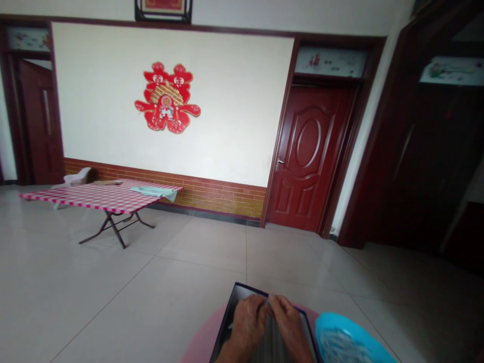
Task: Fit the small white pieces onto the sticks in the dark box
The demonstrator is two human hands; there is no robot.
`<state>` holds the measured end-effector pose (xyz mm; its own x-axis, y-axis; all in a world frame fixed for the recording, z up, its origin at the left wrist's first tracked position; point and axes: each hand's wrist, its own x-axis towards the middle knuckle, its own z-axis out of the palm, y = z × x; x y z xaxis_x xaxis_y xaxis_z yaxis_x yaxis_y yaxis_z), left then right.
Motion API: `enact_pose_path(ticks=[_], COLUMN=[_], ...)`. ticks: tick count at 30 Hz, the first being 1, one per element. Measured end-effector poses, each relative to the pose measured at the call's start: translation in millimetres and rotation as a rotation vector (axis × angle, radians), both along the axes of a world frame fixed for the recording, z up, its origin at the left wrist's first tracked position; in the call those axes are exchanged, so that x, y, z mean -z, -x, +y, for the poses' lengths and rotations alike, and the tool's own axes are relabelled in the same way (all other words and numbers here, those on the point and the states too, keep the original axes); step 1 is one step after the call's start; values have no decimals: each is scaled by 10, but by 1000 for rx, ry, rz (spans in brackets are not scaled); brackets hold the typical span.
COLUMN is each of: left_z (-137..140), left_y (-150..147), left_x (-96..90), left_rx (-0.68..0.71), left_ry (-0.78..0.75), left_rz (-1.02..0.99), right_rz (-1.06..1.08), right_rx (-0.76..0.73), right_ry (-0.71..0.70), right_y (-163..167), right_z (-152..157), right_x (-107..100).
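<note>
Both of my hands meet over a dark-rimmed, shallow box [241, 291] near the bottom of the view. My left hand [249, 318] has its fingers curled and pinched together. Close against it, my right hand [288, 322] also has thumb and fingers pressed together. A small pale bit shows between the fingertips, too small to name. Greyish, striped contents [273, 343] lie in the box below my hands, partly hidden by them.
The box rests on a pink round surface [204, 335]. Beside it on the right stands a blue basin [335, 320] holding many thin, pale pieces. Farther off at left is a folding table [102, 196] with a checked cover and a light-green cloth [155, 191]. A red door [306, 161] is closed.
</note>
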<state>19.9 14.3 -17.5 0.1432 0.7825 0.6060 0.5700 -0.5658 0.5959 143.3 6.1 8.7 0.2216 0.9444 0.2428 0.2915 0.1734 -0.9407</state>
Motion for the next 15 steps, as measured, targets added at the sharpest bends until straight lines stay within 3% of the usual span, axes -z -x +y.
enact_pose_path(ticks=[4, 9, 15], left_z=[2, 1, -38], left_y=[-10, -18, 5], left_x=[13, 48, -7], left_rx=[11, -52, -9], left_ry=[-19, -20, 9], left_rz=[28, 20, 60], right_rz=[-16, 78, 84], right_rx=[54, 0, -10], right_ry=[-33, -35, -13], right_y=[-1, -42, -37], right_z=[39, 61, 44], right_x=[48, 91, 76])
